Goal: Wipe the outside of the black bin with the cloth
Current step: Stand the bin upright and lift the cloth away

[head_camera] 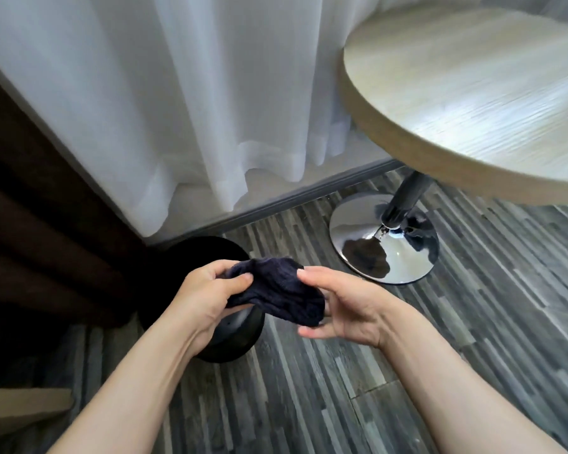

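Observation:
A round black bin (233, 339) stands on the floor by the curtains, largely hidden behind my arms and the cloth. Above it I hold a dark navy cloth (276, 291), bunched up. My left hand (207, 290) pinches the cloth's left end between thumb and fingers. My right hand (338, 309) grips its right end, fingertips on top and thumb underneath. Both hands hover over the bin's mouth, apart from its wall.
A round wooden table (473, 103) on a black post with a chrome disc base (384, 240) stands to the right. White sheer curtains (177, 109) hang behind, a dark brown curtain (30, 224) at left. The floor is grey striped planks (309, 388).

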